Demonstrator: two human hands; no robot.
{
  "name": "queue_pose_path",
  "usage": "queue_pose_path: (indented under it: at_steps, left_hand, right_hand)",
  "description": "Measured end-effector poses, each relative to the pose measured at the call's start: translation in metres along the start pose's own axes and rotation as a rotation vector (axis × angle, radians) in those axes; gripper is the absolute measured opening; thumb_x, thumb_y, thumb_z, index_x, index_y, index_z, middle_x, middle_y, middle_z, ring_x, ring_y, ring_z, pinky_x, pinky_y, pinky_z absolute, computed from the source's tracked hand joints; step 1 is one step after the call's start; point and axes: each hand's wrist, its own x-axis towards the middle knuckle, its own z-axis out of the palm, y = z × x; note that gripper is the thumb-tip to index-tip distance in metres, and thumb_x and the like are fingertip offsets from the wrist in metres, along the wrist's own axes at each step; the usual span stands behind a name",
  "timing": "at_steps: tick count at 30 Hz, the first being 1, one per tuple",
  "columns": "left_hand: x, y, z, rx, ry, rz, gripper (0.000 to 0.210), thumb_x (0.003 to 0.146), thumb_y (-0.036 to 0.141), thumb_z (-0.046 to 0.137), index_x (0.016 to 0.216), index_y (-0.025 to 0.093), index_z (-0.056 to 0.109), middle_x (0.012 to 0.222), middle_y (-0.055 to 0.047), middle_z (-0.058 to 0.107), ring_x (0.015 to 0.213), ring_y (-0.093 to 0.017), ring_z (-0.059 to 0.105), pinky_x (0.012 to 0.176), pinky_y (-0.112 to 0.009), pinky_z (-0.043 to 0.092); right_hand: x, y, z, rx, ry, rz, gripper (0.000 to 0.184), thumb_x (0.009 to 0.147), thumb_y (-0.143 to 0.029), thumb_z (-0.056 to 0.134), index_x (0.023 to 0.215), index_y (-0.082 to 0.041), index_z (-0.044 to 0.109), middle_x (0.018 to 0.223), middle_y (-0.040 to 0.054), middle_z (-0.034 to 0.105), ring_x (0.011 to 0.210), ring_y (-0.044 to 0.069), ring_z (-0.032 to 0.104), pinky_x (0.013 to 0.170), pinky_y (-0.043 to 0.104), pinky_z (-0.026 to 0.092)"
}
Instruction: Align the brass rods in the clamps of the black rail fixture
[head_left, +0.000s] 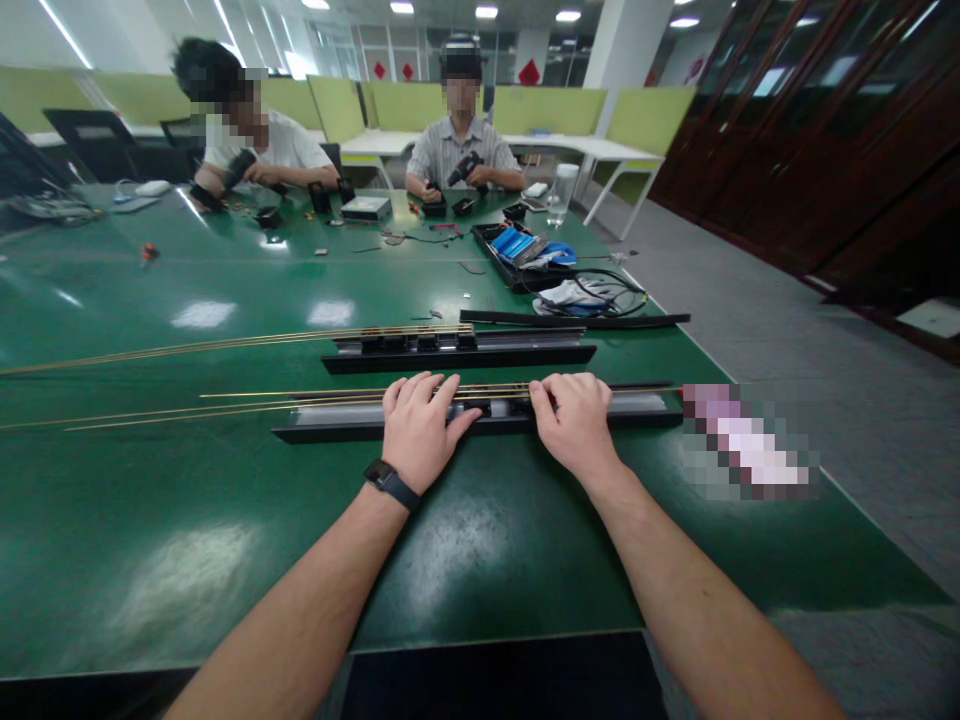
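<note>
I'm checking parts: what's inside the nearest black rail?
A pale strip and dark pieces; gold rods run along it. The left hand and right hand hide some stretches.

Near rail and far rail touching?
Apart. The head view shows the green table as a strip between the far rail's front edge and the near rail's back edge, plainest just right of the left hand's fingers.

Beyond the right fingers [576, 385], a tray [499, 268] is lying. Farther past them, a cup [562, 193] is standing near a person [463, 143].
</note>
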Motion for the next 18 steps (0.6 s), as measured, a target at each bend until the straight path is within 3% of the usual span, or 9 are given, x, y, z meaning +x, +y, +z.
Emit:
queue_pose_path:
  at_steps: [18]
  left_hand:
    - [-0.0003,-0.0004,0.0004,0.009,0.006,0.007,0.047,0.096,0.054,0.063,0.132,0.024,0.067,0.130,-0.013,0.072,0.131,-0.033,0.059,0.115,-0.052,0.034]
  right_hand:
    - [0.0006,0.0014,0.0014,0.016,0.002,-0.003,0.032,0.102,-0.041,0.050,0.077,-0.023,0.061,0.080,0.0038,0.069,0.092,0.023,0.053,0.089,0.040,0.029]
